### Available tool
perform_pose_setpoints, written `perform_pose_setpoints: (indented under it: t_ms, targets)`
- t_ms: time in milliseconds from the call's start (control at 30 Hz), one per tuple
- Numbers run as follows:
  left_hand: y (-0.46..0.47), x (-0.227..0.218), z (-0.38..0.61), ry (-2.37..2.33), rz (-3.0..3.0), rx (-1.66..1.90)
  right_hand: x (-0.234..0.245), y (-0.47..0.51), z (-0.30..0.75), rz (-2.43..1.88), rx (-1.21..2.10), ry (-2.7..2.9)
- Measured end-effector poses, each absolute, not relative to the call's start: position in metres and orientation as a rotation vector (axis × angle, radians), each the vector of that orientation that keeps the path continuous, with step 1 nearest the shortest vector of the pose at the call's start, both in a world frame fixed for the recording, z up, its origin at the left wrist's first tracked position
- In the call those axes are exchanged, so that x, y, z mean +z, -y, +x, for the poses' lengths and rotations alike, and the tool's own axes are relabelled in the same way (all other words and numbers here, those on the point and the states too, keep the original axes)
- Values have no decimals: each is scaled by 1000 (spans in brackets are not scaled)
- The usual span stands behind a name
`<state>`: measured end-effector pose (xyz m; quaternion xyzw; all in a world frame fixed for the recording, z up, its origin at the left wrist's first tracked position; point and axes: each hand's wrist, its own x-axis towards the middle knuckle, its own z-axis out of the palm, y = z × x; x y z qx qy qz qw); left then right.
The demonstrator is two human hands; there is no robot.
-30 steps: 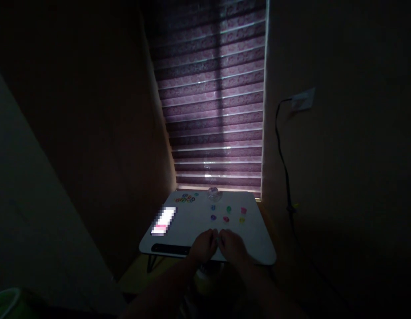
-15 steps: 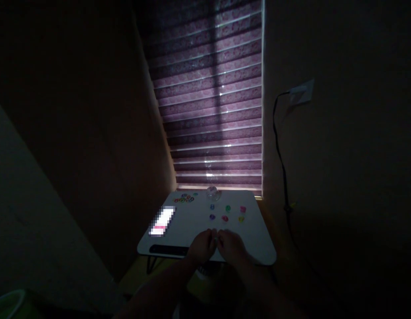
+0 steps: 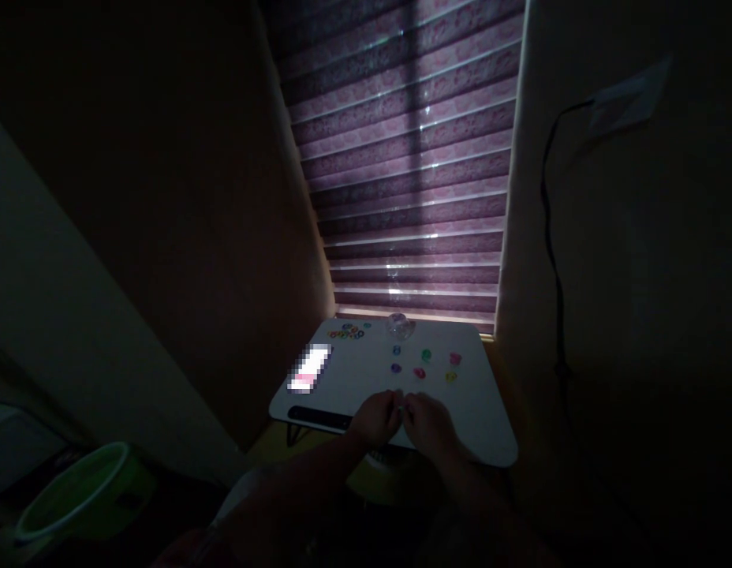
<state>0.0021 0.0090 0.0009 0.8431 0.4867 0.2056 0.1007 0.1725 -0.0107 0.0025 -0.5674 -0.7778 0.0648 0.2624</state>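
Over the near edge of a white folding table (image 3: 366, 363), my left hand (image 3: 378, 416) and my right hand (image 3: 426, 422) meet with fingers closed in a pinch. A tiny pale bit shows between the fingertips, too small and dark to name. Just beyond the hands lie small coloured pieces in two rows: a blue piece (image 3: 397, 350), a green piece (image 3: 426, 356), a pink piece (image 3: 455, 359), a purple piece (image 3: 396, 368), a red piece (image 3: 420, 373) and a yellow piece (image 3: 451, 377).
Several small coloured rings (image 3: 345, 332) lie at the table's far left. A clear rounded container (image 3: 400, 326) stands at the back edge. A lit phone (image 3: 310, 368), blurred out, lies on the left. A green basin (image 3: 82, 493) is at lower left; a cable (image 3: 549, 237) hangs on the right wall.
The camera view has shifted, so the table and hands appear higher and further right, and more of the green basin shows. Both hands stay pinched together; the coloured pieces keep their arrangement.
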Motion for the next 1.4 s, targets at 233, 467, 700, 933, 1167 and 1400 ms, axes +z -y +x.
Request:
perform_pose_setpoints:
  t_ms: [233,467,700,933,1167,1400]
  targets:
    - [-12,-3,1,-1425,2490,588,5,11,173,-1535,181,2108]
    - [-11,-6,4,-1482,2419,575,2,10,177,-1506,186,2150]
    - [-12,-2,5,-1435,2465,569,-4,6,175,-1515,200,2119]
    - [-13,1,6,-1402,2496,566,2,8,175,-1541,216,2112]
    - [-9,3,5,-1402,2500,567,2,8,176,-1512,206,2134]
    - [-19,-3,-3,-1294,2520,546,-3,7,171,-1516,157,2124]
